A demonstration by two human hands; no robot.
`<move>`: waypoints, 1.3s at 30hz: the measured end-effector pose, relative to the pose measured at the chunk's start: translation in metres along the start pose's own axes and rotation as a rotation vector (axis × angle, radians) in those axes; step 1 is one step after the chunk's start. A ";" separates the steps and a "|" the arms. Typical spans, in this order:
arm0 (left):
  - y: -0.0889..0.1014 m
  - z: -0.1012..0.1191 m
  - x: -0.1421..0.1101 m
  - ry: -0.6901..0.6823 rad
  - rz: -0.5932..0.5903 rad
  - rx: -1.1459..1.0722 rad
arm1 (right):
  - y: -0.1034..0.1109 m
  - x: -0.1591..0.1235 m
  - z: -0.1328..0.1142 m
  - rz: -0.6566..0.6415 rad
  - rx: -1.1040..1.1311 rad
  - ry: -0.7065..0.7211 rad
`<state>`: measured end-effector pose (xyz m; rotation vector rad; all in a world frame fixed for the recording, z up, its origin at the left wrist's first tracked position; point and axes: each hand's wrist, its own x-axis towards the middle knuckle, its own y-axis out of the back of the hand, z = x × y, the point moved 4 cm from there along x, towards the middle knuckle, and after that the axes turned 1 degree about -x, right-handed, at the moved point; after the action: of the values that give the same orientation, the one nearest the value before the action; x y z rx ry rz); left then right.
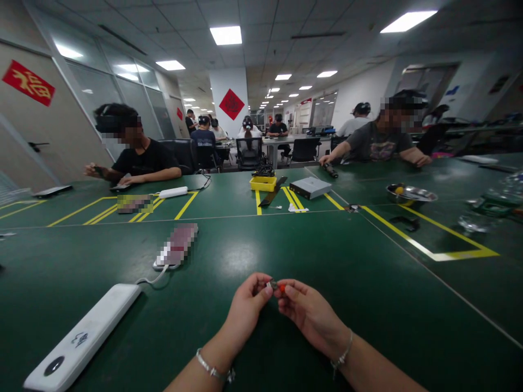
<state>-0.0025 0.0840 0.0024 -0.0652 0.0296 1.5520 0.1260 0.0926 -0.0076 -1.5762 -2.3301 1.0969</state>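
Both my hands meet just above the green table point(196, 337), fingertips almost touching. Between the thumb and fingers of my left hand point(248, 302) is a small grey metallic piece point(273, 284), partly hidden by the fingertips. My right hand point(308, 307) pinches a small orange-red piece point(282, 288) against it. The two pieces touch or sit very close; I cannot tell whether they are joined. Their exact kind is too small to make out.
At the left lies a white power bank point(85, 337), cabled to a phone point(177, 245). Farther back are a yellow bin point(262, 184), a grey box point(310, 188), a metal bowl point(420, 195) and plastic bottles point(498, 198). Two people sit across the table.
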 end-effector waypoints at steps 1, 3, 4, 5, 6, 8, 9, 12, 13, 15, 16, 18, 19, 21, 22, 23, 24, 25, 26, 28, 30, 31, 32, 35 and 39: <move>0.000 0.000 0.000 0.006 0.001 0.007 | 0.000 -0.001 -0.001 0.014 -0.003 0.004; 0.000 0.001 -0.001 0.000 0.005 0.031 | 0.001 -0.001 -0.002 0.053 0.000 0.016; 0.000 0.001 -0.001 -0.012 0.008 0.044 | 0.002 -0.002 -0.002 0.070 0.000 0.019; 0.000 0.002 -0.002 -0.025 0.012 0.054 | 0.002 -0.002 -0.002 0.083 -0.003 0.019; 0.000 0.002 -0.002 -0.032 0.013 0.061 | 0.002 -0.002 -0.002 0.090 -0.010 0.017; -0.001 0.003 -0.003 -0.035 0.017 0.069 | 0.002 -0.002 -0.002 0.089 -0.018 0.013; -0.001 0.004 -0.004 -0.034 0.020 0.072 | 0.002 -0.002 -0.003 0.085 -0.019 0.013; -0.002 0.005 -0.004 -0.038 0.008 0.068 | 0.001 -0.003 -0.003 0.055 -0.029 0.015; -0.003 0.004 -0.004 -0.039 -0.003 0.057 | 0.000 -0.003 -0.003 0.040 -0.039 0.010; -0.003 0.004 -0.003 -0.032 -0.012 0.020 | 0.000 -0.004 -0.003 0.021 -0.055 0.002; -0.003 0.003 -0.003 -0.022 -0.007 -0.003 | 0.000 -0.004 -0.003 0.025 -0.061 -0.001; -0.003 0.001 -0.002 -0.002 0.011 -0.060 | 0.001 -0.004 -0.005 0.070 -0.070 0.011; -0.003 0.001 -0.002 0.003 0.023 -0.092 | 0.002 -0.003 -0.005 0.103 -0.072 0.026; -0.004 0.001 -0.002 -0.007 0.041 -0.152 | 0.004 -0.003 -0.006 0.154 -0.073 0.063; -0.004 0.002 -0.002 -0.017 0.047 -0.171 | 0.004 -0.003 -0.007 0.166 -0.070 0.081; -0.004 0.002 -0.002 -0.027 0.050 -0.180 | 0.004 -0.003 -0.007 0.170 -0.066 0.093; -0.004 0.003 -0.002 -0.035 0.051 -0.179 | 0.004 -0.003 -0.007 0.167 -0.063 0.099; -0.004 0.004 -0.002 -0.041 0.049 -0.173 | 0.004 -0.004 -0.007 0.159 -0.062 0.097; -0.004 0.004 -0.003 -0.044 0.047 -0.161 | 0.004 -0.004 -0.007 0.150 -0.060 0.092; -0.003 0.005 -0.003 -0.046 0.039 -0.121 | 0.003 -0.004 -0.006 0.126 -0.054 0.077; -0.003 0.005 -0.004 -0.049 0.032 -0.058 | 0.001 -0.005 -0.006 0.105 -0.053 0.060; -0.002 0.006 -0.004 -0.056 0.029 -0.022 | 0.001 -0.005 -0.006 0.096 -0.054 0.053; -0.002 0.006 -0.005 -0.066 0.028 0.012 | 0.000 -0.004 -0.005 0.088 -0.055 0.048; -0.002 0.007 -0.005 -0.080 0.022 0.049 | -0.001 -0.004 -0.006 0.067 -0.049 0.058; -0.004 0.004 -0.004 -0.059 0.014 -0.016 | 0.000 -0.003 -0.006 0.076 -0.026 0.078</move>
<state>0.0009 0.0799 0.0066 -0.0324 -0.0291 1.5674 0.1300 0.0926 -0.0021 -1.6979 -2.2611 1.0044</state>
